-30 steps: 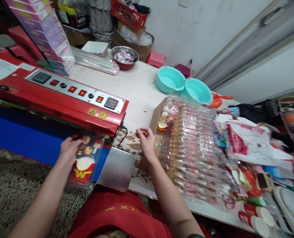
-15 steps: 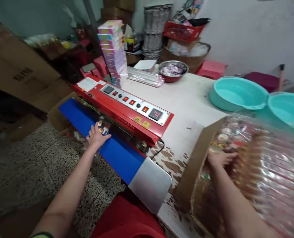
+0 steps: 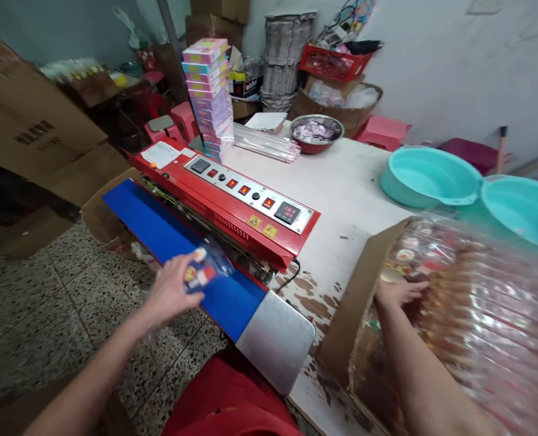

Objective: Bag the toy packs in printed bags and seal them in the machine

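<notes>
1. The left hand [image 3: 173,287], thumb and fingers partly closed, grasps the edge of a clear food-print packet [image 3: 204,272], which tilts over the blue belt [image 3: 239,306] just past the fingertips; motion blurs both.

2. It has just come nearer along the belt: half a second ago the same hand was farther down, with a packet beside the machine. For the work, this appears to leave the packet guided by the fingers rather than left lying on the belt.

3. A metal plate [image 3: 275,339] sits to the left hand's right, at the belt's near end, between the two hands.

4. Well to the right, the right hand [image 3: 396,292] dips into a cardboard box [image 3: 354,303], fingers half spread against a row of packets [image 3: 472,303]; whether it grips one cannot be told. A second ago this hand was outside the box; half a second ago it was already inside, much as now.

5. Just beyond the left hand stretches the red machine [image 3: 232,206], some switches lit.

6. Farther off, a bowl [image 3: 314,145] stands behind the machine, and a turquoise basin [image 3: 400,188] beyond the right hand.
</notes>
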The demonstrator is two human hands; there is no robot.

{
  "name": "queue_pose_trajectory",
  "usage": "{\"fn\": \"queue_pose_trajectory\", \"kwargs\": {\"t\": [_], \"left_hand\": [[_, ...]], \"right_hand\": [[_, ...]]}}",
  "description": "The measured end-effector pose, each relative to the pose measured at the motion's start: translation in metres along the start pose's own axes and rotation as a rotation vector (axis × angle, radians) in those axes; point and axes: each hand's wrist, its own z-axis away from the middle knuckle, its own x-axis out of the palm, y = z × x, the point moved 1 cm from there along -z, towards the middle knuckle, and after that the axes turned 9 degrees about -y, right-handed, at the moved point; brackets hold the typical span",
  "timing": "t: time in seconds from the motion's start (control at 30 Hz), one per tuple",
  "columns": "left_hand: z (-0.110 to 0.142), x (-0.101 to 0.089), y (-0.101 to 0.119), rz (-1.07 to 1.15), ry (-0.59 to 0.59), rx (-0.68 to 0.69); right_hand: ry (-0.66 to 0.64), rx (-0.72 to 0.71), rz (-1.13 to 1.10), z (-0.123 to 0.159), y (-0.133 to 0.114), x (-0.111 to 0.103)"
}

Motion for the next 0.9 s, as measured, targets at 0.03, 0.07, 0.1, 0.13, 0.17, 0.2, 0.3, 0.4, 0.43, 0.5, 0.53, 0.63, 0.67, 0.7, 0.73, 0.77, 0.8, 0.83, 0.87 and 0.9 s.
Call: {"fn": "queue_pose_trajectory", "kwargs": {"t": [0.03,0.07,0.1,0.13,0.17,0.2,0.3,0.4,0.43,0.5,0.53,0.63,0.67,0.7,0.73,0.77,0.8,0.83,0.87,0.9], "left_hand": [[0.013,0.015,0.025,0.032,-0.072,0.108],[0.023,0.029,0.048,0.058,-0.147,0.194],[0.03,0.042,0.069,0.079,-0.19,0.253],[0.033,0.052,0.087,0.093,-0.222,0.292],[0.033,0.059,0.1,0.101,-0.239,0.31],[0.031,0.064,0.11,0.103,-0.244,0.313],[0.018,0.068,0.121,0.074,-0.235,0.273],[0.009,0.065,0.119,0.025,-0.195,0.219],[0.008,0.065,0.118,0.006,-0.18,0.207],[0.008,0.066,0.116,-0.033,-0.141,0.176],[0.008,0.067,0.115,-0.05,-0.118,0.152],[0.004,0.071,0.107,-0.103,-0.026,0.053],[-0.001,0.072,0.103,-0.122,0.005,0.017],[-0.006,0.072,0.098,-0.14,0.035,-0.017],[-0.012,0.071,0.092,-0.158,0.065,-0.049],[-0.019,0.07,0.086,-0.172,0.094,-0.077],[-0.025,0.069,0.079,-0.178,0.12,-0.105],[-0.03,0.066,0.073,-0.178,0.147,-0.133],[-0.034,0.063,0.066,-0.171,0.176,-0.163],[-0.036,0.06,0.06,-0.159,0.213,-0.191]], "right_hand": [[0.004,0.044,0.007,0.003,-0.004,-0.002],[0.008,0.072,0.01,0.006,-0.007,-0.005],[0.007,0.082,0.012,0.008,-0.009,-0.006],[0.003,0.076,0.015,0.01,-0.01,-0.007],[0.002,0.07,0.021,0.01,-0.01,-0.007],[0.004,0.064,0.028,0.01,-0.01,-0.007],[0.025,0.033,0.052,0.007,-0.004,-0.004],[0.04,0.019,0.074,0.001,0.0,-0.002],[0.041,0.013,0.078,0.0,0.001,-0.001],[0.043,0.005,0.081,-0.001,0.001,-0.001],[0.044,0.004,0.083,-0.001,0.001,-0.002],[0.036,0.004,0.084,0.004,-0.001,-0.004],[0.03,-0.004,0.082,0.006,-0.001,-0.005],[0.027,-0.015,0.08,0.009,-0.002,-0.006],[0.026,-0.025,0.078,0.011,-0.002,-0.007],[0.03,-0.035,0.078,0.013,-0.003,-0.009],[0.041,-0.041,0.08,0.016,-0.004,-0.012],[0.058,-0.041,0.082,0.018,-0.006,-0.015],[0.062,-0.065,0.091,0.021,-0.008,-0.019],[0.065,-0.094,0.1,0.025,-0.012,-0.025]]}}
